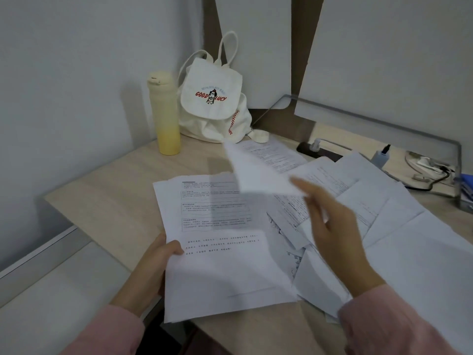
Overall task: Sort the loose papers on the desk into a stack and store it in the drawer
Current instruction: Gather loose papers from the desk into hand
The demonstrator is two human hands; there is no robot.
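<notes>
Pinching a blurred sheet (253,172), right hand (335,234) hovers; left hand (156,262) grips the stack (220,265).

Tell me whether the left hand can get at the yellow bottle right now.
Probably not yet: the left hand grips the paper stack. The bare desk up to the yellow bottle looks free.

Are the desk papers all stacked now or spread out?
Mostly spread out. The left hand grips a partial stack, the right hand pinches one sheet in the air, and loose sheets overlap across the desk.
</notes>
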